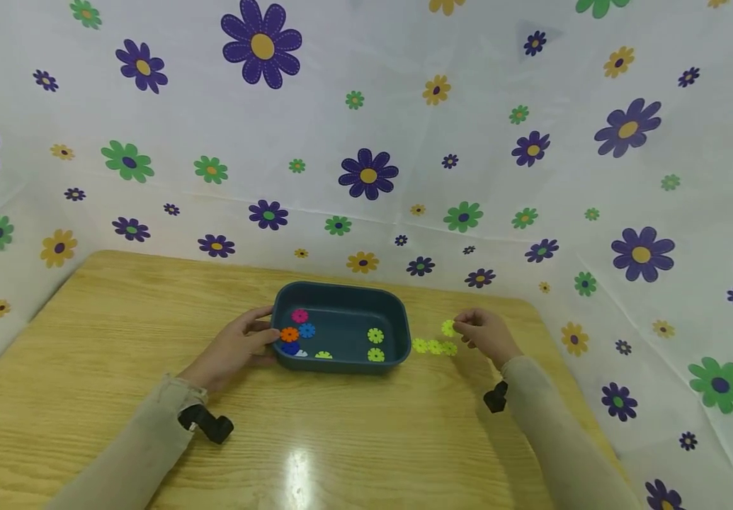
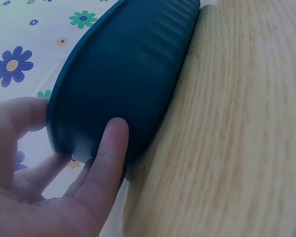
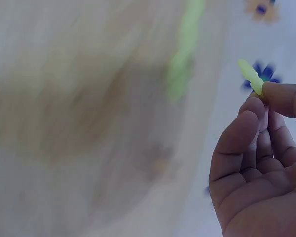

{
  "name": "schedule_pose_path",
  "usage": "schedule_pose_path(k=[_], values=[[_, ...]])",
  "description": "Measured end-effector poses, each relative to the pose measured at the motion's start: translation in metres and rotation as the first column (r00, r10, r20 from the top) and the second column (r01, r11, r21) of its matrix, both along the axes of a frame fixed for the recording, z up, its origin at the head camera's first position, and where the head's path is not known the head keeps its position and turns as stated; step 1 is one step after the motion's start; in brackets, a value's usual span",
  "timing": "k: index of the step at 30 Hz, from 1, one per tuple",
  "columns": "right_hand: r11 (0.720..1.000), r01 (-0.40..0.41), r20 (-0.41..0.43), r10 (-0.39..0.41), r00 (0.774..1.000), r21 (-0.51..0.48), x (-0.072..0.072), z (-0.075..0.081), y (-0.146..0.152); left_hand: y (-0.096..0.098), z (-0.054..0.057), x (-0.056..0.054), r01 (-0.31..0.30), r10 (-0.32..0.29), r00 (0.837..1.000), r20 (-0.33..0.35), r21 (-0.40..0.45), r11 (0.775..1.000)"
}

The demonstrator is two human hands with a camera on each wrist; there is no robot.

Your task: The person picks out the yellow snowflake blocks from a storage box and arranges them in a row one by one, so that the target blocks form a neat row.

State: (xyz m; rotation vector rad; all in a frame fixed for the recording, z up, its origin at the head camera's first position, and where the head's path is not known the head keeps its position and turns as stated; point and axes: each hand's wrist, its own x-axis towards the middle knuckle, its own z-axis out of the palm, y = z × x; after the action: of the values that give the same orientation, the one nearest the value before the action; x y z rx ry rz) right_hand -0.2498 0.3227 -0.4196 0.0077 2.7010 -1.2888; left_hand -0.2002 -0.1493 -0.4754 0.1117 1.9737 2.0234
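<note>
Your left hand [image 1: 239, 348] is on the left end of the dark teal tub [image 1: 341, 294], fingers curled against its outer wall and thumb up by the rim; the left wrist view shows the fingers [image 2: 108, 153] pressed flat on the ribbed side. The tub sits on the wooden table [image 1: 86, 340], near the far edge. Inside it lie flower-shaped discs: pink [image 1: 299, 316], orange [image 1: 289, 334] and blue [image 1: 307, 330] bunched at the left end, two yellow-green ones [image 1: 375, 336] at the right end. Your right hand [image 1: 486, 334] is just right of the tub, fingertips pinching a yellow-green disc [image 1: 447, 327] clear of the table. The right wrist view shows it edge-on [image 3: 250, 76] between thumb and finger. Below it, three more yellow-green discs [image 1: 434, 346] lie in a row on the table, just beside the tub's right wall.
</note>
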Motion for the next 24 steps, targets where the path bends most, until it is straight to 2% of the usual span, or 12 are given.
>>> schedule_pose_path(k=[6,10,17,24], values=[[0.998,0.057,0.094,-0.059,0.994,0.024,0.001,-0.022,0.039,-0.002,-0.001,-0.001,0.004,-0.004,1.0,-0.007,-0.015,1.0],[0.996,0.078,0.135,-0.084,0.987,0.052,0.0,-0.031,0.049,-0.002,-0.002,-0.001,0.01,-0.01,1.0,-0.01,-0.002,1.0],[0.991,0.065,0.131,-0.08,0.988,0.116,-0.003,-0.036,0.048,-0.003,-0.004,-0.002,0.021,-0.021,1.0,-0.01,0.012,1.0],[0.989,0.066,0.117,-0.081,0.99,0.13,-0.005,-0.04,0.048,-0.002,-0.006,-0.003,0.016,-0.016,1.0,-0.006,0.002,1.0]])
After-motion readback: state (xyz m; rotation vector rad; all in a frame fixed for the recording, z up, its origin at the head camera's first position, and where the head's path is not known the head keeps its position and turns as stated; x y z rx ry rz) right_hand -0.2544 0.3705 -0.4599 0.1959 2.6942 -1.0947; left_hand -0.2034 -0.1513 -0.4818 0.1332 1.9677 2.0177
